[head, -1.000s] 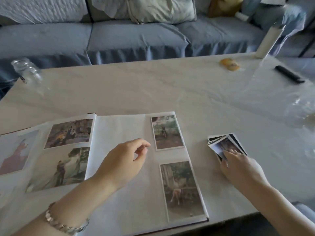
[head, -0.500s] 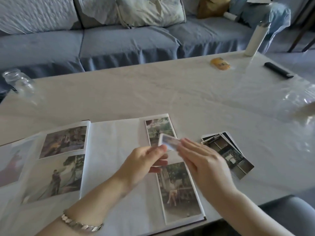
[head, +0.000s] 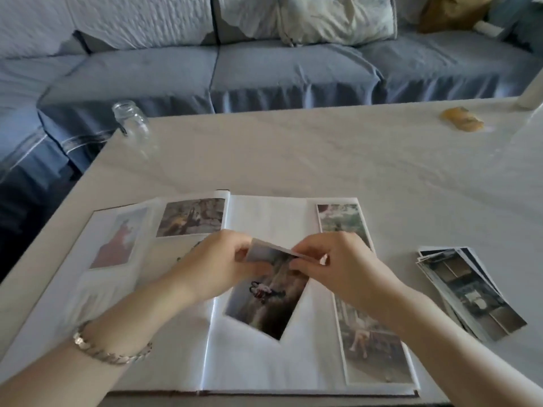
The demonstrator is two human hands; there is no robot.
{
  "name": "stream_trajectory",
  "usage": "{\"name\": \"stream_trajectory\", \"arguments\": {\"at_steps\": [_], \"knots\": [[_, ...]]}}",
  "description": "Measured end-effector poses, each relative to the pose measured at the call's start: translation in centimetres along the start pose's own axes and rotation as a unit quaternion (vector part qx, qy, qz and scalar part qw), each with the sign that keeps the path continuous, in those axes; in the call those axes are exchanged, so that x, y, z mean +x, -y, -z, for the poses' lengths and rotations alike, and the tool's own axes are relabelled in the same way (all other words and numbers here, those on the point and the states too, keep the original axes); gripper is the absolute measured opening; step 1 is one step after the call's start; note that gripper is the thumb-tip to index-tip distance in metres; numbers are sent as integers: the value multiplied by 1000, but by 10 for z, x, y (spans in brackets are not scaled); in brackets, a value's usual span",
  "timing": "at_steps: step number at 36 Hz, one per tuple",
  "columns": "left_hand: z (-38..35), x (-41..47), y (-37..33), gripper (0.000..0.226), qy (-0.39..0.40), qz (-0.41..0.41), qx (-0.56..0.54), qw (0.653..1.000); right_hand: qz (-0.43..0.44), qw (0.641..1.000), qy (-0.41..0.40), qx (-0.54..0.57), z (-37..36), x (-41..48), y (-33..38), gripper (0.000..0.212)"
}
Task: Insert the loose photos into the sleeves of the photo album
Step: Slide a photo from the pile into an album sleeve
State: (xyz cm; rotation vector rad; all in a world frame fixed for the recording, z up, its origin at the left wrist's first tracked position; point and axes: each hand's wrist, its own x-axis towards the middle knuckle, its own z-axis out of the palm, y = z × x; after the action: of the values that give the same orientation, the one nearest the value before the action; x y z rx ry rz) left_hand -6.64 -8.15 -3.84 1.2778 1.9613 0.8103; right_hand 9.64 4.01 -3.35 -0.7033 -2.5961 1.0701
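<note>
Hands meet over an open photo album (head: 264, 365) on a pale table (head: 293, 160), where one loose photo (head: 264, 301) is held between them. The left hand (head: 214, 265), with one silver bracelet (head: 108, 352) at its wrist, pinches the photo's upper left edge with curled fingers. The right hand (head: 340, 268) pinches the upper right edge in the same way. This photo hangs tilted above the bare inner column of the album's right-hand page, its lower corner pointing down at the white sheet; whether it touches the page cannot be told. Four photos show plainly in the album's sleeves: two on the left side and two in the outer column of the right-hand page, one above the other. A sliver of another print shows behind the left hand. One fanned stack of loose photos (head: 467, 292) lies on the table to the right of the album, apart from it; the number in the stack cannot be counted. One clear glass jar (head: 132, 124) stands near the table's far left corner, and one small yellow object (head: 461, 123) lies near the far right. Behind the table runs one blue sofa (head: 293, 71) with a pale cushion (head: 335, 19) on it.
</note>
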Motion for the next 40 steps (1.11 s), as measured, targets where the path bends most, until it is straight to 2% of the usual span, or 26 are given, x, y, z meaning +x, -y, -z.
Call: {"name": "stream_trajectory", "arguments": {"at_steps": [1, 3, 6, 8, 10, 11, 13, 15, 16, 19, 22, 27, 32, 40], "knots": [[4, -5, 3, 34, -21, -1, -20, 1000, -6, 1000, -12, 24, -5, 2, 3, 4], [11, -14, 8, 36, -92, 13, -57, 994, -24, 992, -59, 105, -15, 6, 7, 14], [18, -25, 25, 29, -198, 67, -130, 969, -70, 962, -135, 228, -30, 13, 16, 22], [22, -34, 36, 43, -235, 107, -177, 950, -107, 937, -153, 296, -42, 17, 22, 16], [24, -45, 46, 64, -245, 150, -231, 930, -135, 917, -163, 337, -54, 20, 28, 11], [24, -50, 50, 67, -246, 165, -264, 918, -142, 911, -166, 351, -60, 22, 32, 9], [24, -58, 56, 51, -249, 176, -339, 890, -142, 907, -152, 365, -73, 25, 40, 11], [25, -64, 60, 24, -273, 179, -384, 863, -139, 912, -105, 371, -83, 28, 49, 13], [27, -67, 64, 18, -295, 183, -392, 852, -134, 917, -76, 369, -88, 30, 52, 15], [40, -79, 80, 13, -349, 192, -345, 850, -99, 948, -29, 303, -102, 34, 53, 25], [56, -93, 97, 13, -404, 176, -258, 860, -32, 992, -26, 121, -114, 37, 48, 25], [78, -116, 125, 11, -459, 200, -136, 855, 65, 997, 36, -37, -131, 45, 42, 42], [86, -139, 152, 9, -456, 239, -41, 857, 77, 993, 35, -86, -146, 46, 32, 46], [85, -159, 167, 12, -400, 251, 5, 881, 70, 993, 40, -85, -146, 46, 33, 46]]}}
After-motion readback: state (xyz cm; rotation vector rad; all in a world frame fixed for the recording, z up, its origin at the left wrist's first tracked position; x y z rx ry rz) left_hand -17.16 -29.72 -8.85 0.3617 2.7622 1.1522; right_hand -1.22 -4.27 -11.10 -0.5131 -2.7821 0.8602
